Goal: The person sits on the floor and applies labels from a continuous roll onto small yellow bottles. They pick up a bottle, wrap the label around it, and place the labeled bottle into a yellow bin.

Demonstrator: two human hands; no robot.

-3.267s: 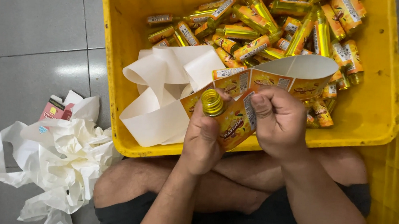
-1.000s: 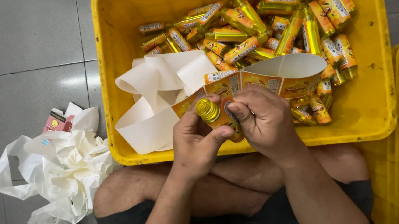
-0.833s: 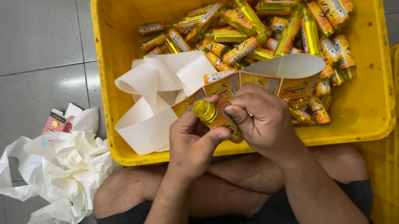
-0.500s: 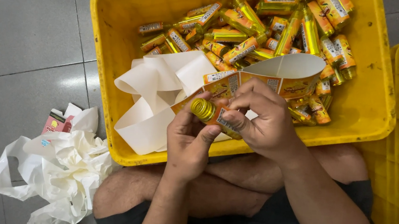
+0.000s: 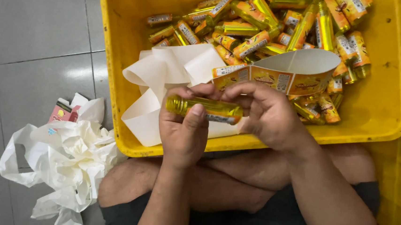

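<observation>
Over the near rim of the yellow crate (image 5: 120, 50), a small yellow bottle (image 5: 205, 109) lay roughly level, its ribbed cap end pointing left, held between both hands. Left hand (image 5: 183, 130): closed around the bottle from below, thumb pressed across its middle. Right hand (image 5: 268, 115): fingers curled over the bottle's right end, gripping it. Strip of printed labels (image 5: 278, 78): orange and yellow, curving upright just behind the hands, joined to loops of plain white backing paper (image 5: 165, 72) resting against the crate's left wall. Heap of labelled bottles (image 5: 272, 23): filled the far part of the crate. Floor, left of the crate: crumpled white plastic bag (image 5: 70, 160) with a small pink carton (image 5: 61, 112) beside it.
</observation>
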